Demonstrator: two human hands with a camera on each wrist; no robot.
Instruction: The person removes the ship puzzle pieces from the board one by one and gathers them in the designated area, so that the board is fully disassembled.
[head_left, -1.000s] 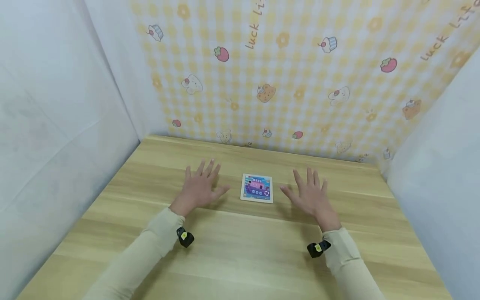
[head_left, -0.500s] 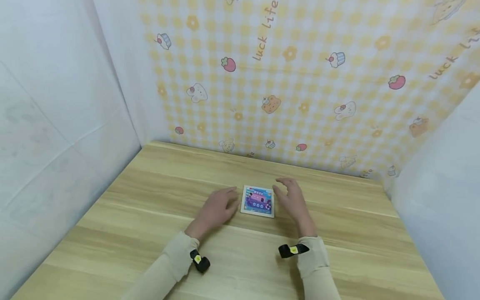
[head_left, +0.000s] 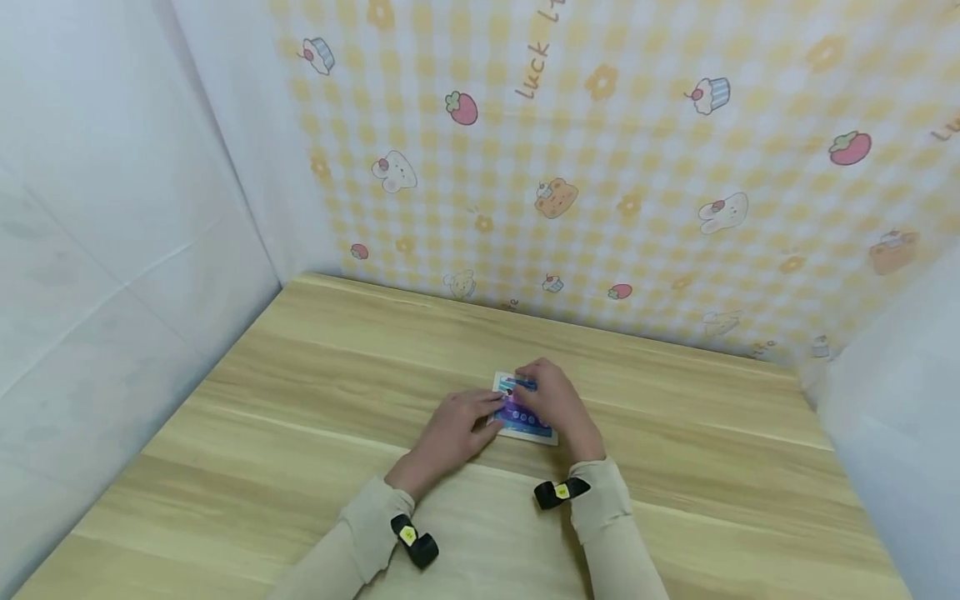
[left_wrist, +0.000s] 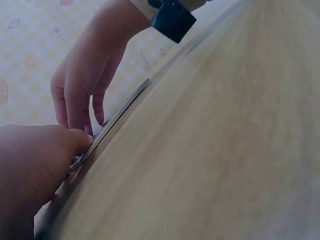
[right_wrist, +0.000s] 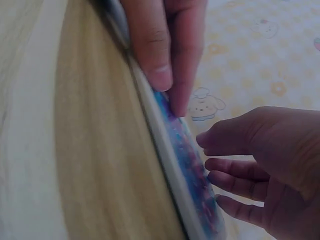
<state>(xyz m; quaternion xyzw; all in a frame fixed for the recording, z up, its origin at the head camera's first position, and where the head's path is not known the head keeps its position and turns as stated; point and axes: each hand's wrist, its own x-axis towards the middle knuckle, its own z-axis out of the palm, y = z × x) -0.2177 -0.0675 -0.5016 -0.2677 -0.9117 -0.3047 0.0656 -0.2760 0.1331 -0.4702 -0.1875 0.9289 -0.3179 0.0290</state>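
A thin square picture board (head_left: 525, 432) lies on the wooden table, with a white border and a pink and purple ship printed on blue. My left hand (head_left: 453, 429) rests at its left side, thumb and fingertips on the picture and apart from each other. From the right, my right hand (head_left: 558, 404) reaches over the board with bent fingers and covers its upper right part. In the right wrist view, the right hand (right_wrist: 272, 160) has its fingertips right at the printed surface, thumb and fingers apart. The left wrist view shows the board (left_wrist: 117, 115) edge-on, low against the tabletop.
Wood-grain tabletop (head_left: 300, 400) surrounds the board. A yellow checked cloth (head_left: 495, 167) with cartoon prints hangs along the back edge, and white sheets (head_left: 127, 208) close off both sides. Black wrist cameras (head_left: 562, 492) sit on both sleeves.
Both hands have come inward from beside the board and now touch or overlap it. Their spread fingers have drawn in and bent. The head view has shifted slightly.
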